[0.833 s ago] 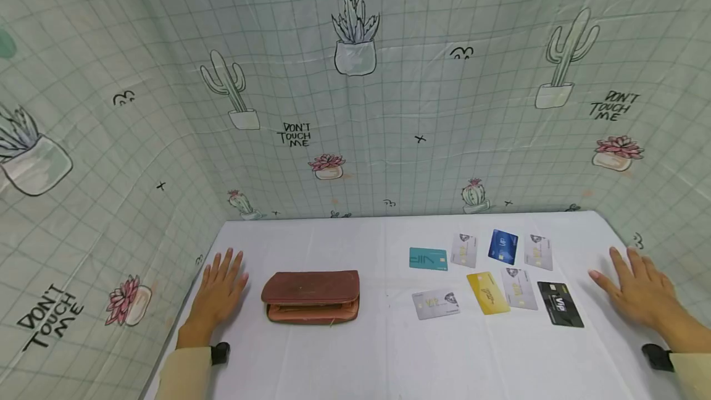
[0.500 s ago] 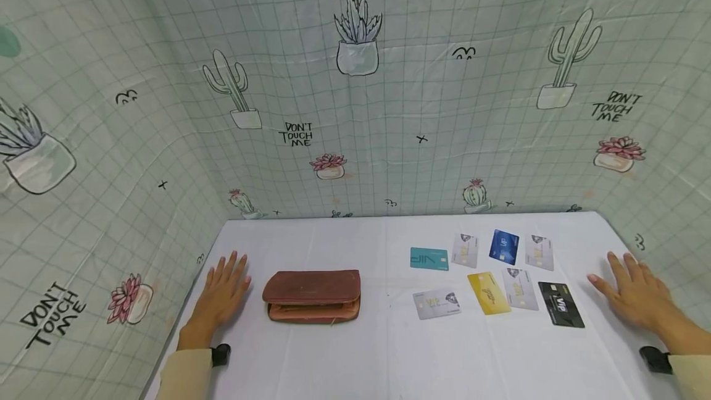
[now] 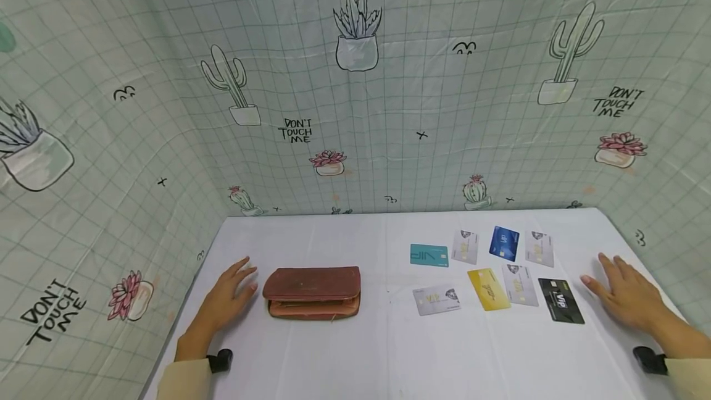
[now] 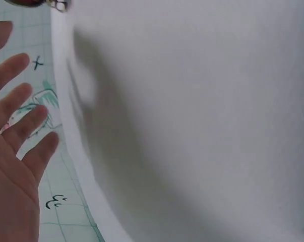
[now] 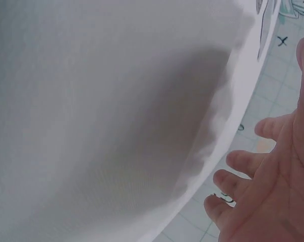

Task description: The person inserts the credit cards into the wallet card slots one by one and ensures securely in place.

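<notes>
The left hand (image 3: 226, 299) is open, its fingers straight, and it holds nothing; its fingertips are just beside the left end of the brown wallet (image 3: 312, 292), which lies closed on the white table (image 3: 344, 357), left of the middle. The right hand (image 3: 624, 295) is open too and grips nothing, near the black card (image 3: 561, 309) at the right end of the loose cards.

I judge two risks. If the left hand pushes the wallet sideways instead of taking it, the wallet can slide to the right, toward the silver card (image 3: 436, 300) and the yellow card (image 3: 488, 289). The cards lie flat on the cloth (thin, hard to pinch), so the right fingers can push the black card onto its neighbour.

Compared with the earlier frame, the left hand is closer to the wallet and turned toward it, and the right hand is a little nearer to the black card. The wallet and cards keep their places.
</notes>
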Demonstrator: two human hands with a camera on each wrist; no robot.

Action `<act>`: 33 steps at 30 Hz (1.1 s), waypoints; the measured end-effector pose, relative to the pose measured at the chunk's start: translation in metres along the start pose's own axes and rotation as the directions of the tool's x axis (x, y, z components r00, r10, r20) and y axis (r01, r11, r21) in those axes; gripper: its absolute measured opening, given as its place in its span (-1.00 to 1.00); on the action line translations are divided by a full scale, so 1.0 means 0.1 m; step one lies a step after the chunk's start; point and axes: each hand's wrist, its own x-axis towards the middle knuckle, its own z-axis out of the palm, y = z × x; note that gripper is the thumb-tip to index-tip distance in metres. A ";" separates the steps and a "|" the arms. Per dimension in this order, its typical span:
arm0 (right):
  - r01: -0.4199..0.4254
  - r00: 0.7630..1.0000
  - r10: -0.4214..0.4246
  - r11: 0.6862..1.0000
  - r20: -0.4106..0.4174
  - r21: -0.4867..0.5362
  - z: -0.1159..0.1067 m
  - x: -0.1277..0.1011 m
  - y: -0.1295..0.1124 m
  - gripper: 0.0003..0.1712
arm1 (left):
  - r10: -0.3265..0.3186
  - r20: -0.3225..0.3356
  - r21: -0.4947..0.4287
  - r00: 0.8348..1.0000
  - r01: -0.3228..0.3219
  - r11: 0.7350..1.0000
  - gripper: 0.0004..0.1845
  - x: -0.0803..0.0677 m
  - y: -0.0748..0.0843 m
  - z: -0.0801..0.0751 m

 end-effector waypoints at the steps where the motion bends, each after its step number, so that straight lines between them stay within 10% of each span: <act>1: -0.001 1.000 0.001 1.000 0.003 0.002 0.00 0.00 -0.01 0.01 | 0.006 -0.012 -0.021 1.000 -0.006 1.000 -0.59 0.00 0.01 0.01; 18: -0.037 0.998 0.037 0.999 0.045 -0.003 -0.06 -0.16 -0.28 -0.13 | 0.089 -0.062 -0.332 0.994 -0.105 0.937 -0.80 -0.07 0.11 0.12; 27: -0.083 0.993 0.079 0.995 0.085 0.049 -0.09 -0.23 -0.47 -0.17 | 0.095 -0.097 -0.655 0.991 -0.135 0.743 -0.75 -0.10 0.08 0.18; 33: -0.079 0.993 0.073 0.995 0.094 0.067 -0.09 -0.24 -0.56 -0.21 | 0.059 -0.046 -0.719 0.997 -0.074 0.691 -0.77 -0.09 0.10 0.21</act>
